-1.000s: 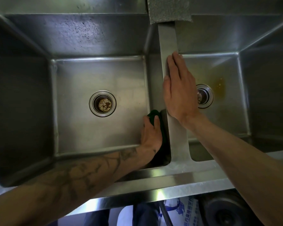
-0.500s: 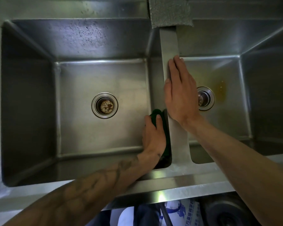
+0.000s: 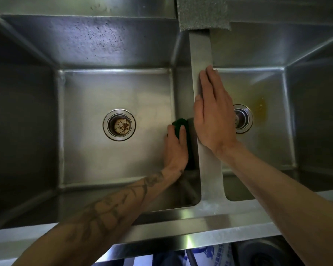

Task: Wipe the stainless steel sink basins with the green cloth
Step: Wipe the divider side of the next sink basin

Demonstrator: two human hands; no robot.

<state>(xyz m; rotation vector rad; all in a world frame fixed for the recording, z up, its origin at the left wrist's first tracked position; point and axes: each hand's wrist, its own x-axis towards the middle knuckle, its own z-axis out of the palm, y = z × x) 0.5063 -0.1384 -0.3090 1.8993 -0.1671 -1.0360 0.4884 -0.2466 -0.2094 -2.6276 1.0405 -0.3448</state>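
Note:
A double stainless steel sink fills the view. My left hand [image 3: 176, 148] is down in the left basin [image 3: 96, 150] and presses the dark green cloth [image 3: 181, 124] flat against the basin's right wall, beside the divider [image 3: 201, 52]. Most of the cloth is hidden under the hand; only its top end and right edge show. My right hand [image 3: 212, 114] lies flat with straight fingers on top of the divider, its palm partly over the right basin [image 3: 267, 154].
The left basin's drain strainer [image 3: 119, 124] holds brown residue. A yellowish stain [image 3: 260, 109] sits beside the right basin's drain [image 3: 242, 119]. A grey textured pad [image 3: 202, 12] lies on the back rim above the divider. The sink's front rim [image 3: 181, 233] runs along the bottom.
My left hand and the green cloth have slid along the left basin's right wall, away from the front corner toward the back. My right hand has stayed on the divider.

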